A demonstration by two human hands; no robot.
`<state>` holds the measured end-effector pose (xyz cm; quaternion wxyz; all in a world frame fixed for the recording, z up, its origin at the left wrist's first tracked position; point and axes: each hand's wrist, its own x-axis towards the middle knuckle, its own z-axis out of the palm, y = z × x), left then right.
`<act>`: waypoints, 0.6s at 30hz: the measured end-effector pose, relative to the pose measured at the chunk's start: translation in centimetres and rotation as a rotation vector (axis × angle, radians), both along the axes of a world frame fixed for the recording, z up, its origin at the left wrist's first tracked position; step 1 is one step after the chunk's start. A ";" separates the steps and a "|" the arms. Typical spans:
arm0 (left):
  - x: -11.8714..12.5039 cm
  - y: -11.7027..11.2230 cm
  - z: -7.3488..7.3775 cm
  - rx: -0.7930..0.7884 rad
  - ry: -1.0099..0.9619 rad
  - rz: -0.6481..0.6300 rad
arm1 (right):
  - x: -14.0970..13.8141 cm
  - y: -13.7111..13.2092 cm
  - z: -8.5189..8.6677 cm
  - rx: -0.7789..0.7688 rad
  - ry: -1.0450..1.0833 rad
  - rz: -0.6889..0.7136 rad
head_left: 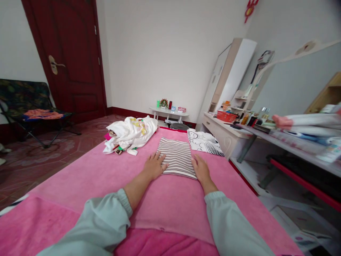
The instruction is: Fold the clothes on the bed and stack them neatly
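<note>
A striped white-and-dark piece of cloth point(176, 156), folded into a flat rectangle, lies on the pink bedspread point(170, 202). My left hand point(155, 165) rests on its left edge with the fingers spread over the stripes. At the opposite edge, my right hand point(201, 168) lies with fingers stretched out, touching the side of the cloth. Neither hand grips anything. Just beyond my right hand is a folded white cloth with black drawings and dots point(205, 142). To the far left sits a loose heap of mostly white clothes point(133, 131).
A desk with bottles and a red basket point(226, 116) runs along the right, beside a glass-topped table point(295, 142) near the bed's edge. A low white table point(169, 111) stands at the far wall. On the left are a folding chair point(37, 103) and a dark red door point(66, 53).
</note>
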<state>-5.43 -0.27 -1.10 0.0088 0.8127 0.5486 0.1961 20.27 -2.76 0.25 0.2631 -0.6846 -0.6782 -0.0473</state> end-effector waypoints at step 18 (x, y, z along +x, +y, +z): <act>2.9 -0.7 0.8 -0.175 0.122 -0.289 | -5.0 0.3 -0.4 -0.397 -0.262 0.161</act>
